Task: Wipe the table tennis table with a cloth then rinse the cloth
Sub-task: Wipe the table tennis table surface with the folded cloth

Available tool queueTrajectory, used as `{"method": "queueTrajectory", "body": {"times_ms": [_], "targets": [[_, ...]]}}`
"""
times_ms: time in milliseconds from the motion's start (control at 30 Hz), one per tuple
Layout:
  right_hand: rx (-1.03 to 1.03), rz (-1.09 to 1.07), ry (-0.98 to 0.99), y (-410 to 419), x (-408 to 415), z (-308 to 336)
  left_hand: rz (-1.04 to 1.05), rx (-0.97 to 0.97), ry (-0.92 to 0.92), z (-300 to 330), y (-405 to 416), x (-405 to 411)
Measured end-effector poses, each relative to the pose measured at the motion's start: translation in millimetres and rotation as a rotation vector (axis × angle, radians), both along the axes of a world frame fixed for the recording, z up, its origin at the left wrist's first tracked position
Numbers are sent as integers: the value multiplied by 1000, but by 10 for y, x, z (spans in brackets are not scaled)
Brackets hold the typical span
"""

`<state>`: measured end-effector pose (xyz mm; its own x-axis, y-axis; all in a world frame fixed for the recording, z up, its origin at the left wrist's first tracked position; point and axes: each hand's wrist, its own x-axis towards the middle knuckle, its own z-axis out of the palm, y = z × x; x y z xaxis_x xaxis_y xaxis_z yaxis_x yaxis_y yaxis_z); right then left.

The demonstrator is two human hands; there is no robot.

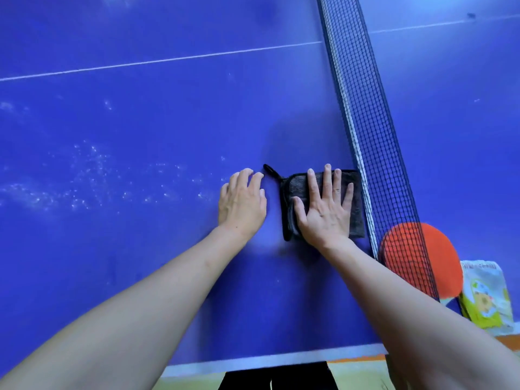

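Two bare forearms reach in from the near edge of the table (118, 249), and the work is right up by the net (365, 114). The right hand (326, 209) lies flat on the cloth (357, 209), fingers straight and spread, palm pressing it down. The cloth is a dark folded square, its right edge just beside the foot of the net and its loop poking out at the far-left corner. The left hand (242, 201) rests on bare blue surface just left of it, fingers loosely curled, holding nothing.

Here is what matters: the dust (90, 175), pale specks in a band, lies well out to the left, beyond the left hand. So the stroke looks to run leftwards, away from the net, with the right hand driving and the left needing to clear the lane. Beyond the net sit a red bat (447, 263) and a printed packet (486, 294).
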<state>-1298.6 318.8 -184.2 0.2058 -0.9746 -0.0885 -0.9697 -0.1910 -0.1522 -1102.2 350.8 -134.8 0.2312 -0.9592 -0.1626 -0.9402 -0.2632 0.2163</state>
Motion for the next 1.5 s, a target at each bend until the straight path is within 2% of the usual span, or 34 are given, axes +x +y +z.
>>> {"method": "queueTrajectory", "body": {"times_ms": [467,733,1067,1267,1500], "targets": [[33,68,-8,-2576,980,10,121,63,-121,-96,-1793,656],[41,91,-18,-3523,1452,34,137,120,-234,-176,-1772,740],[76,167,-9,-3252,1346,110,107,189,-150,-75,-1770,744],[70,191,-17,-2459,1219,115,106,114,-160,0,-1307,656],[77,193,-34,-1219,948,99,86,114,-122,81,-354,487]]}}
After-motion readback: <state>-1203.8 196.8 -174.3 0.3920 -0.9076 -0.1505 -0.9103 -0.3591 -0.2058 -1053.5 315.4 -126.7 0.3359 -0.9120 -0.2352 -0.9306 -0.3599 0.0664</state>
